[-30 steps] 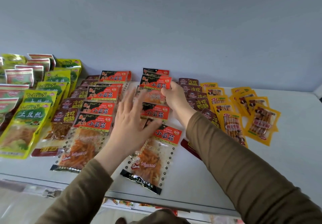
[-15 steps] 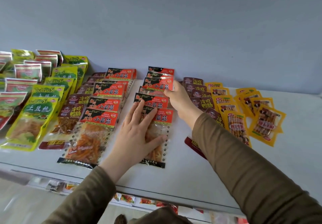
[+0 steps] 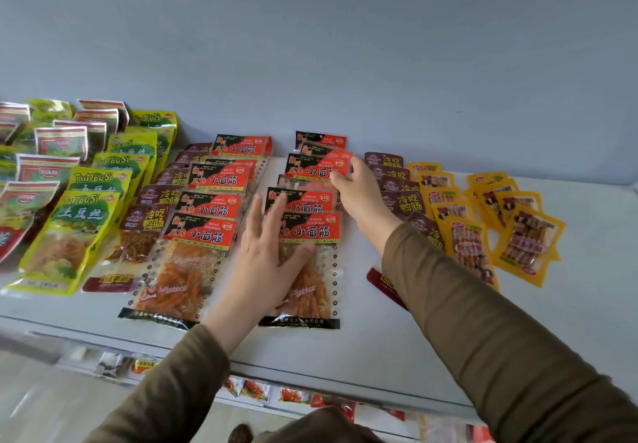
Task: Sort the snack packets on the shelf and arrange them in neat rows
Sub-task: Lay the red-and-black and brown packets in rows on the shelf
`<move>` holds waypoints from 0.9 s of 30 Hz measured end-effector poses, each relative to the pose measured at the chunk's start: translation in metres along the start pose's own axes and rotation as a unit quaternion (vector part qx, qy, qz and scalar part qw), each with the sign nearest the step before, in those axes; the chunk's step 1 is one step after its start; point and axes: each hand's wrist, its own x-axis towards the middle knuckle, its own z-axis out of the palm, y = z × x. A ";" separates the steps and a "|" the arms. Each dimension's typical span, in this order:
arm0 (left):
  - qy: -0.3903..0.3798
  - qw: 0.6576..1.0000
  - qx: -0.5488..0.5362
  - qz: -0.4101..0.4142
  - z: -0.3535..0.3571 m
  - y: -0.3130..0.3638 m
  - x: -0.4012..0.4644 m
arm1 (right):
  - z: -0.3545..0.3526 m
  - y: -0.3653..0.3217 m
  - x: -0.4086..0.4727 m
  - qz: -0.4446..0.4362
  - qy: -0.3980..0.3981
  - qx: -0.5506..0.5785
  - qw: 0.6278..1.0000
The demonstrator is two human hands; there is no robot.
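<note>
Red-and-black headers marked the row being dressed: the second gluten-strip row ran from the shelf's front toward the wall, each packet overlapped by the one in front so that only its printed top showed; that shingling seemed meant to keep every label readable while saving depth. The left hand lay flat on the front gluten-strip packet, fingers straight and spread, thumb out across the clear window; it was probably pinning the stack so the front packets would not slide. The right hand reached farther back, its fingertips curled onto the right edge of a rear gluten-strip packet and apparently pinching it, likely to square it with those below; the thumb was hidden, so the exact grip could not be told. Just to the left sat the first gluten-strip row, beside it a dark duck-intestine row, then the yellow-green shredded-potato packets; right of the hands another duck-intestine row was partly covered by the sleeve, and the yellow skewer packets looked looser, fanned at angles; all lay on the white shelf, sorted by kind.
</note>
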 end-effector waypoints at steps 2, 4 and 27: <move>0.026 0.995 -0.081 -0.050 -0.004 0.001 0.010 | 0.001 0.001 0.002 -0.015 0.002 0.027 1.000; 0.026 0.980 -0.167 -0.108 -0.012 0.002 0.027 | 0.000 0.001 0.003 -0.030 0.002 0.049 0.998; 0.068 0.953 -0.213 -0.203 -0.033 0.014 0.143 | -0.006 0.004 -0.001 -0.003 -0.072 0.083 0.994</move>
